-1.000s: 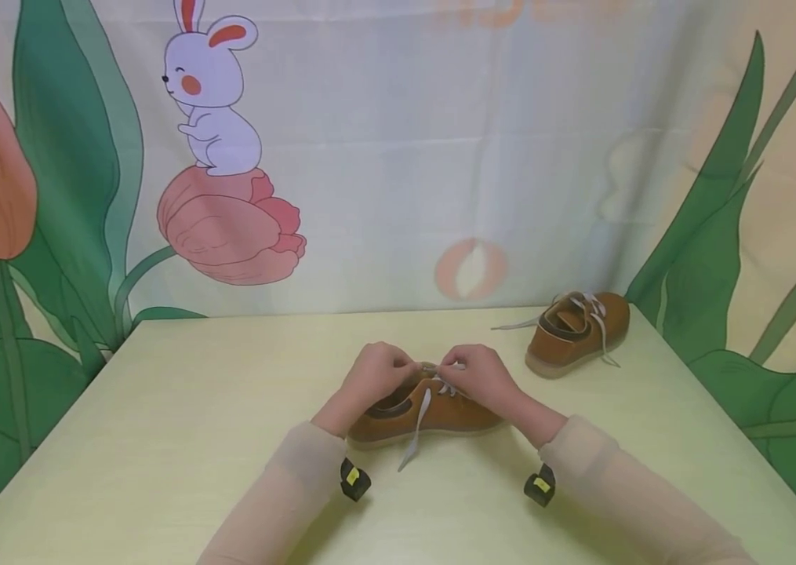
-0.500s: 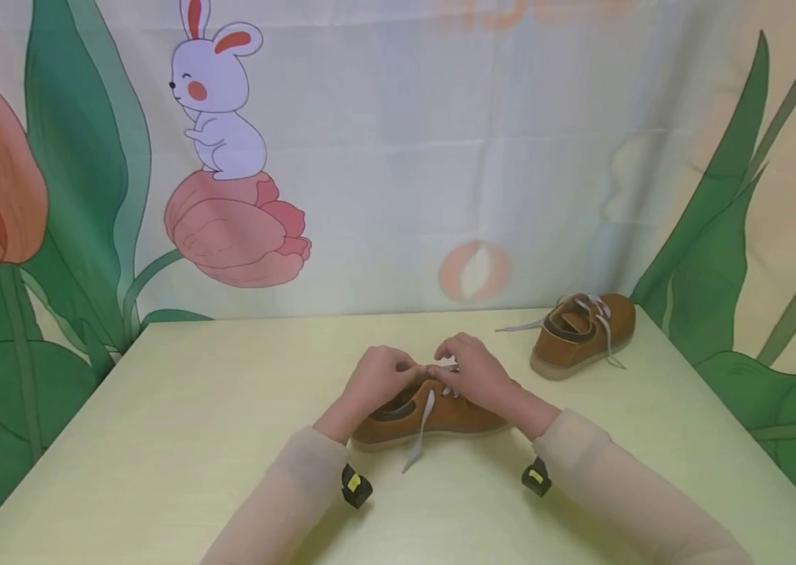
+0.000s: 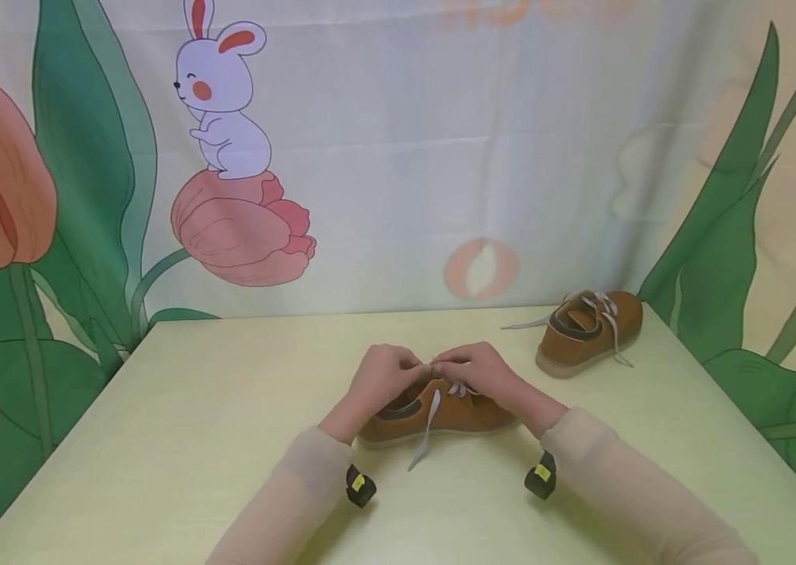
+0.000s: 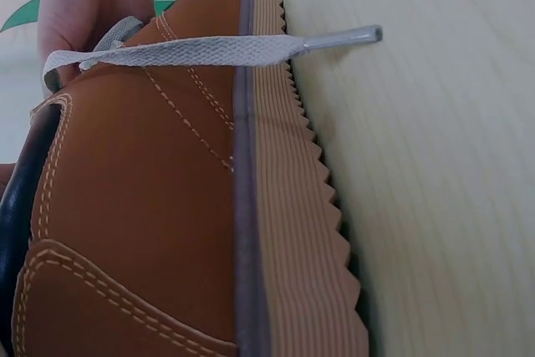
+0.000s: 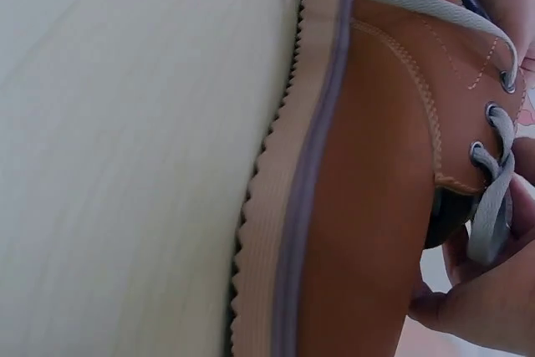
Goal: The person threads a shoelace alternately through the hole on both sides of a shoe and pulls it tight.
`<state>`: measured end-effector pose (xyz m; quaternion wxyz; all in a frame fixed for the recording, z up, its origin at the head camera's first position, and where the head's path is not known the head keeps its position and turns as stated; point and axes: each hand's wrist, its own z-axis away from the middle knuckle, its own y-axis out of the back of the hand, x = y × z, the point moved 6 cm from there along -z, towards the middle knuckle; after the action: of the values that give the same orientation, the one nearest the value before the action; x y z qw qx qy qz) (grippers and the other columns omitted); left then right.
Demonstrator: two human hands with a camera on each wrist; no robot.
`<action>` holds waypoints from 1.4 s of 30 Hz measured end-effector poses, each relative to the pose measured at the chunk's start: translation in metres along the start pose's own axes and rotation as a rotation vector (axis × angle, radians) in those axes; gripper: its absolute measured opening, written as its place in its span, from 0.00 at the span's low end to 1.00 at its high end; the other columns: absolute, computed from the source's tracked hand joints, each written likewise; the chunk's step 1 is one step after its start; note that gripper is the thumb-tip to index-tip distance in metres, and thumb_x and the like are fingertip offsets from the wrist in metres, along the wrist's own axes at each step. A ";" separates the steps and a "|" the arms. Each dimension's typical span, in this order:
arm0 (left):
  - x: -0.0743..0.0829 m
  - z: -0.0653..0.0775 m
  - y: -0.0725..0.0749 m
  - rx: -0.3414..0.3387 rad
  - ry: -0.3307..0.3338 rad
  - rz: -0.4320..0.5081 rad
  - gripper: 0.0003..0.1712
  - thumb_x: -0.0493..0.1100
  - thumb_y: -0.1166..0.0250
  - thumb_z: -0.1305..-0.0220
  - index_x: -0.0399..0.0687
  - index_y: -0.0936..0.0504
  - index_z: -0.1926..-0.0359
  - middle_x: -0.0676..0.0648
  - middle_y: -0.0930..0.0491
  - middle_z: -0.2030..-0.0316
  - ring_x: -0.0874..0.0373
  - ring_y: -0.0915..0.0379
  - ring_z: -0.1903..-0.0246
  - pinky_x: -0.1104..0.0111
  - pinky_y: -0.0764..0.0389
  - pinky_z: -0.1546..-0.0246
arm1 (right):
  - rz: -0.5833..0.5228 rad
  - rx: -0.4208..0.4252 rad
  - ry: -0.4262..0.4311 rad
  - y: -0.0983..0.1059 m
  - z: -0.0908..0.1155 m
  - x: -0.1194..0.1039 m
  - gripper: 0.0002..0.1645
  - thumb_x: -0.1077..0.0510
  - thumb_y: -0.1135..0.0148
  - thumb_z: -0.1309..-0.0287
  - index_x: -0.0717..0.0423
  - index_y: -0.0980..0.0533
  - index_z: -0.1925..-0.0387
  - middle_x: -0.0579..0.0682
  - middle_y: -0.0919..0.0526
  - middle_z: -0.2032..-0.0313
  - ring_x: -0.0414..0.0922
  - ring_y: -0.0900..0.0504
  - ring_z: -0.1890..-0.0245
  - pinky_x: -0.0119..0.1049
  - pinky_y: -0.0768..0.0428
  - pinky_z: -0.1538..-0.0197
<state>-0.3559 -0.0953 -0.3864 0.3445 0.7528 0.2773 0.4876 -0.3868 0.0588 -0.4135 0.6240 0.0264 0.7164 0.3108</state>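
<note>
A brown leather shoe (image 3: 450, 412) stands on the table, toe to the right, with its pale shoelace (image 3: 459, 387) partly threaded. One loose lace end (image 4: 192, 52) hangs over its near side. My left hand (image 3: 383, 380) reaches over the shoe's opening, thumb and forefinger pinching at the top of the lacing. There my right hand (image 3: 478, 373) meets it, fingertips pinching at the same spot. They seem to grip the other lace end, which the fingers mostly hide. In the right wrist view, crossed lace (image 5: 497, 177) runs through metal eyelets (image 5: 493, 110) beside my right fingers.
A second brown shoe (image 3: 588, 333), loosely laced, stands at the table's back right corner, one lace end trailing left. Behind the pale table (image 3: 228, 408) hangs a printed curtain (image 3: 383, 157) with a rabbit and tulips. Small black cameras (image 3: 361, 486) sit under both wrists.
My right fingers opened and lifted slightly half a second ago, and now pinch again close to the left fingertips. The left hand keeps its pinch. The shoe has hardly moved.
</note>
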 end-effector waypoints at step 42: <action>-0.019 0.042 0.017 -0.227 -0.039 0.039 0.33 0.48 0.36 0.33 0.37 0.32 0.32 0.37 0.28 0.35 0.43 0.29 0.37 0.49 0.28 0.36 | 0.203 -0.054 -0.051 0.009 -0.041 -0.029 0.24 0.50 0.46 0.29 0.60 0.25 0.41 0.58 0.13 0.52 0.52 0.14 0.51 0.47 0.19 0.47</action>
<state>-0.3230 -0.1305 -0.3950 0.4232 0.7235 0.1990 0.5077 -0.4210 0.0368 -0.3820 0.6078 0.0900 0.6854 0.3908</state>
